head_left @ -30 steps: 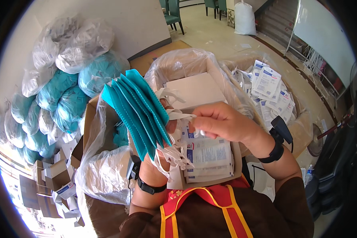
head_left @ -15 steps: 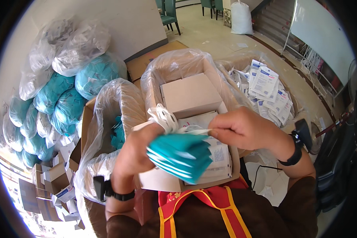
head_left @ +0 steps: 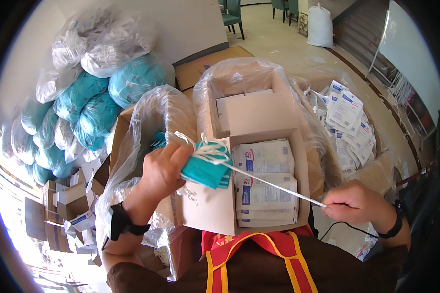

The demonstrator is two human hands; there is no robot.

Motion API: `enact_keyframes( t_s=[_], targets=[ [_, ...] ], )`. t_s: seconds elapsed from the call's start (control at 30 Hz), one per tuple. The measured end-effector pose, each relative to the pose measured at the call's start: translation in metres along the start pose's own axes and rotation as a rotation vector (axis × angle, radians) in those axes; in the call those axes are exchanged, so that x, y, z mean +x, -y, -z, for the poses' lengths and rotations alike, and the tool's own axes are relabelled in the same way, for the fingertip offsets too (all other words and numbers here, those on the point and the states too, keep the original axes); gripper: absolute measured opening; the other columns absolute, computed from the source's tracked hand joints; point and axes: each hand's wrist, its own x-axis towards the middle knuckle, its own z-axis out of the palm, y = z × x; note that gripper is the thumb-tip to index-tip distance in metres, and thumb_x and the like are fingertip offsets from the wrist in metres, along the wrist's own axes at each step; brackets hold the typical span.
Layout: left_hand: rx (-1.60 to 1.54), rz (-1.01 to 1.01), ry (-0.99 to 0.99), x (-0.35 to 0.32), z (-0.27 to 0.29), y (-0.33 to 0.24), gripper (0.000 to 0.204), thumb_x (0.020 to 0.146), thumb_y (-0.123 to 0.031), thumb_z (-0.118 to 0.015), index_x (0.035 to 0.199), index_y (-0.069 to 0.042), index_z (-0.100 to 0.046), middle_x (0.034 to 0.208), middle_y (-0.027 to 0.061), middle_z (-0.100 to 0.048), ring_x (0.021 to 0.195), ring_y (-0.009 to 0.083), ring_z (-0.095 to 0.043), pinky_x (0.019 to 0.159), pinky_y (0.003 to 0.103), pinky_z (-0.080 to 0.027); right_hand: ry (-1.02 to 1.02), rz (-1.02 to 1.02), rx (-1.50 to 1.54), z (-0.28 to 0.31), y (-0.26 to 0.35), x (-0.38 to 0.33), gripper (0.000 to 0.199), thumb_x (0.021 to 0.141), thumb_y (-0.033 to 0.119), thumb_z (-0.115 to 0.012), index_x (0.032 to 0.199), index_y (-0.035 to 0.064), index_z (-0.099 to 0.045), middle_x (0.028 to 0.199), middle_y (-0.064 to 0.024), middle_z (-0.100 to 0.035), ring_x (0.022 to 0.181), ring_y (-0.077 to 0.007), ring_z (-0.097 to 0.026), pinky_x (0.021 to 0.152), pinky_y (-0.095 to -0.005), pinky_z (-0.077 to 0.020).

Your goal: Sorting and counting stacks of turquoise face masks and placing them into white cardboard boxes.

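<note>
My left hand (head_left: pixel 162 168) is closed round a stack of teal face masks (head_left: pixel 204 172), held above the left flap of an open cardboard box. White ear loops (head_left: pixel 209 150) bunch up along the top of the stack. Off to the right, my right hand (head_left: pixel 354 204) pinches the end of a white elastic cord (head_left: pixel 274 187), which runs taut and slanting from the masks across the box. Flat white packets with blue and red print (head_left: pixel 266 191) lie in rows inside the cardboard box (head_left: pixel 303 190) below.
Behind stands a larger plastic-lined carton (head_left: pixel 244 69). Another lined carton (head_left: pixel 127 134) with teal masks is at left; a carton at right holds loose packets (head_left: pixel 349 117). Bulging bags (head_left: pixel 95 115) pile against the wall. Torn cardboard boxes (head_left: pixel 76 207) lie lower left.
My right hand has moved right and down, away from the masks, drawing the cord out long. The stack has shifted slightly left and up, uncovering the packets in the box.
</note>
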Motion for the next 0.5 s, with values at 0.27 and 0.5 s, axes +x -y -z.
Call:
enact_keyframes(
  t_s=[0.27, 0.5],
  targets=[
    [-0.111, 0.741, -0.111, -0.046, -0.004, 0.101, 0.034, 0.073, 0.001, -0.066, 0.106, -0.003, -0.063, 0.098, 0.0108, -0.069, 0.087, 0.0311, -0.067, 0.073, 0.033, -0.053, -0.280, -0.281, 0.401, 0.012, -0.016, -0.061, 0.013, 0.082, 0.009, -0.060, 0.075, 0.0002, -0.065, 0.054, -0.0054, -0.057, 0.043, -0.0100, -0.050, 0.042, -0.0238, -0.0362],
    [-1.578, 0.559, -0.724, 0.017, 0.006, 0.035, 0.036, 0.094, -0.011, -0.055, 0.126, 0.003, -0.052, 0.117, 0.0144, -0.063, 0.100, 0.0240, -0.064, 0.087, 0.036, -0.052, -0.282, 0.126, 1.180, -0.013, -0.039, 0.013, 0.032, 0.092, 0.027, -0.054, 0.074, 0.0002, -0.052, 0.053, -0.0057, -0.042, 0.039, -0.0103, -0.034, 0.036, -0.0256, -0.0242]
  ],
)
